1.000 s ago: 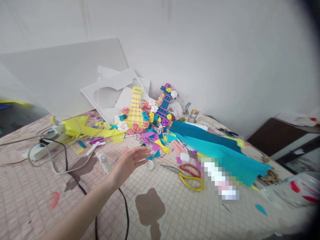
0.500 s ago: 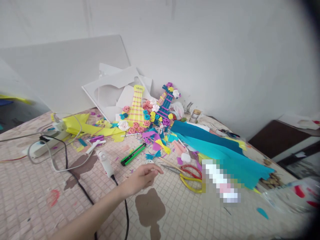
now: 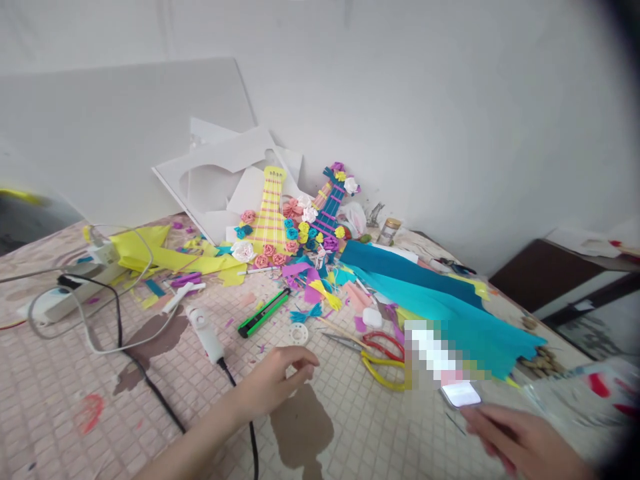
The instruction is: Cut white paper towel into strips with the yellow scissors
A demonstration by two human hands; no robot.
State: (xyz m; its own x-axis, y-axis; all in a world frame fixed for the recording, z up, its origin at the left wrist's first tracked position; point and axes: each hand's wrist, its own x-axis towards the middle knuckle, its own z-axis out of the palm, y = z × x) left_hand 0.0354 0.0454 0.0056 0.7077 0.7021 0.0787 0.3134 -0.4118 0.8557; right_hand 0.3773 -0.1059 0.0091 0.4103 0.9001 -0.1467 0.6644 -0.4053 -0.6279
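Observation:
My left hand [image 3: 273, 385] rests low over the tiled table [image 3: 380, 433] with its fingers loosely curled and nothing showing in them. It lies just in front of a small white disc [image 3: 299, 333] and a green utility knife [image 3: 264, 312]. My right hand [image 3: 520, 440] comes in at the bottom right, fingers stretched out and slightly blurred. Its fingertips are just short of a phone [image 3: 461, 394] with a lit screen.
Red scissors [image 3: 387, 341] and yellow scissors [image 3: 380, 371] lie between the hands. A white glue gun [image 3: 204, 328] with a black cord and a power strip [image 3: 53, 303] are at the left. Paper guitars [image 3: 270, 215], teal paper sheets [image 3: 440, 300], scraps and a jar [image 3: 387, 231] crowd the back.
My left hand has drawn back toward me from the green knife and curled its fingers. My right hand has come into view near the phone.

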